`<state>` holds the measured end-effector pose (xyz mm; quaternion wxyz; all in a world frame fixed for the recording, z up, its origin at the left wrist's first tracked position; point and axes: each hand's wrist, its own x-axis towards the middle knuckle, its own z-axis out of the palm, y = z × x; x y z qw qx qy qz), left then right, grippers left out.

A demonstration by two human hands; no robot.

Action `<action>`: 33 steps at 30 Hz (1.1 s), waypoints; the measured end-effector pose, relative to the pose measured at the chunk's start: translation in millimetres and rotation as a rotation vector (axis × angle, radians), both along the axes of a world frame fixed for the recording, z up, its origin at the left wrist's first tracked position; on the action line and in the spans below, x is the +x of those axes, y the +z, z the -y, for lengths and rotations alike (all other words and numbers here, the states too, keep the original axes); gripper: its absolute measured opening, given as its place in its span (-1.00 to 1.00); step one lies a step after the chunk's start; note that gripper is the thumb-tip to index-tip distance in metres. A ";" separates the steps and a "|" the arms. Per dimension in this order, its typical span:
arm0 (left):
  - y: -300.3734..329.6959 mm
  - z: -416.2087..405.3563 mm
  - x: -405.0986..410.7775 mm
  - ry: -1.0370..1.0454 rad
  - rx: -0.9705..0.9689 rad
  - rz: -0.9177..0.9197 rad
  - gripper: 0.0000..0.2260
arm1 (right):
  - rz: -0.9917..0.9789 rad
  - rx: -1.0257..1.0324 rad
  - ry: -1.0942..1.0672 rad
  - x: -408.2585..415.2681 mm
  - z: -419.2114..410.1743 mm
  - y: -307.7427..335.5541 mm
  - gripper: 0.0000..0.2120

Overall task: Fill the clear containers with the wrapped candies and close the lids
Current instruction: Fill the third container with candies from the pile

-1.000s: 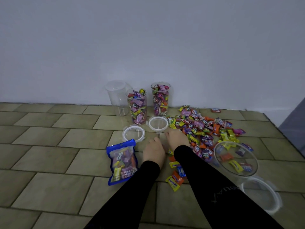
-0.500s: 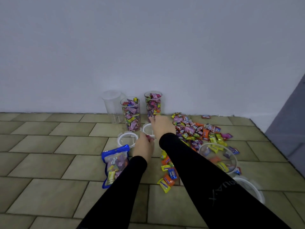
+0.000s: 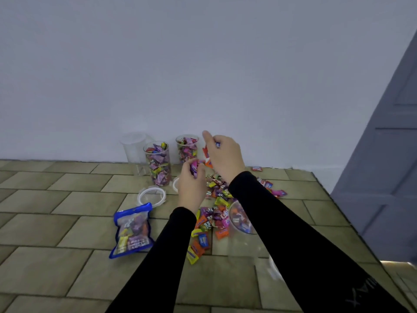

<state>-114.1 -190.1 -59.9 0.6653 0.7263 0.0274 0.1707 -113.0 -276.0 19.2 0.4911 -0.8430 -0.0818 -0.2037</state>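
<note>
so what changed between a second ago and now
Both hands rose from the candy pile on the floor. The left hand now grips a pink candy, and the right hand holds candies up beside the right jar. The jars, the lid and the blue bag stayed put.

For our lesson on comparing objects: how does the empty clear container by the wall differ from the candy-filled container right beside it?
The empty container holds nothing; the candy-filled container is packed to the rim with wrapped candies. The empty container stands farther back against the wall; the filled one stands nearer, partly overlapping it in view. Both are clear, upright cylinders.
</note>
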 end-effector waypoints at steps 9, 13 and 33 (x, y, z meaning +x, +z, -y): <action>10.0 50.0 -35.9 -0.034 -0.051 0.213 -0.90 | -0.084 0.543 -0.063 -35.4 65.9 -31.2 -0.54; 9.1 61.3 -52.4 -0.078 -0.054 0.298 -0.92 | -0.056 0.656 -0.078 -44.8 79.3 -48.4 -0.47; -3.8 73.3 -77.1 -0.175 -0.197 0.356 -0.95 | -0.099 0.632 -0.084 -59.2 81.4 -64.3 -0.52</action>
